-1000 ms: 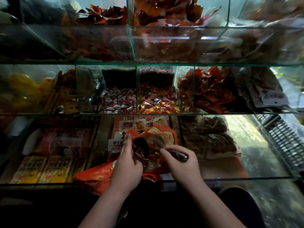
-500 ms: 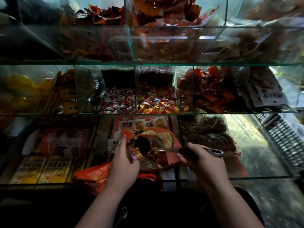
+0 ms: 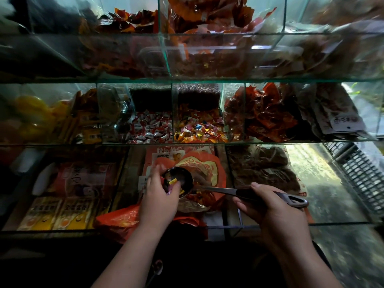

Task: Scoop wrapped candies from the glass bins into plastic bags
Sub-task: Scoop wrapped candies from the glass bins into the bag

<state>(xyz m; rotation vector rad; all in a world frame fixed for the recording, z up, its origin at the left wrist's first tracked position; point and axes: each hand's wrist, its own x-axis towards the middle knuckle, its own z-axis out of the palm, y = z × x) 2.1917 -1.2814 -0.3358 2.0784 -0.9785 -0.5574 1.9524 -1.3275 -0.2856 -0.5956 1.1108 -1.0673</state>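
An orange plastic bag (image 3: 209, 169) lies open on the lowest glass shelf, in front of me. My left hand (image 3: 159, 199) holds the bag's left rim with curled fingers, and its thumb lies against the bowl of a metal scoop (image 3: 180, 178). A few wrapped candies sit in that dark bowl, which hangs over the bag's mouth. My right hand (image 3: 270, 208) grips the scoop's black handle (image 3: 291, 199), which points right. Behind, on the middle shelf, one glass bin holds red-and-white candies (image 3: 151, 129) and the bin to its right holds mixed colourful candies (image 3: 199, 130).
Glass dividers and shelf edges (image 3: 187, 80) cross above the hands. Packaged snacks fill the left lower bin (image 3: 62, 204), brown packets lie in the right lower one (image 3: 261, 169), and red wrapped goods (image 3: 268, 115) lie at middle right. A grey plastic crate (image 3: 361, 173) stands at far right.
My right hand has drawn the scoop back to the right and its handle now lies level. The bowl has lifted from inside the bag to its mouth. My left hand stays on the rim.
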